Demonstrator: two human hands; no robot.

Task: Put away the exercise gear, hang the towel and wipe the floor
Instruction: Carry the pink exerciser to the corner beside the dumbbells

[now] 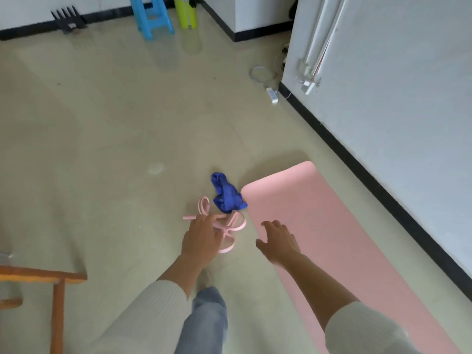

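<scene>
The left hand (201,241), fingers loosely spread and empty, hovers over the pink looped rubber pedal puller (224,226) lying on the floor; the right hand (279,242), open wide, hovers farther off at the pink foam exercise mat's (344,238) edge.

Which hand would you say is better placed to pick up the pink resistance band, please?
Probably the left hand: it hovers right over the pink resistance band, while the right hand is spread open over the mat's edge.

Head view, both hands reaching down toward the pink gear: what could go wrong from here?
1. The pink resistance band lies tangled in loops; the left hand may lift one loop and drag the rest.
2. The blue towel overlaps the mat's corner, so rolling could trap it.
3. A pale smear on the floor could be slippery, though that's unclear.
</scene>
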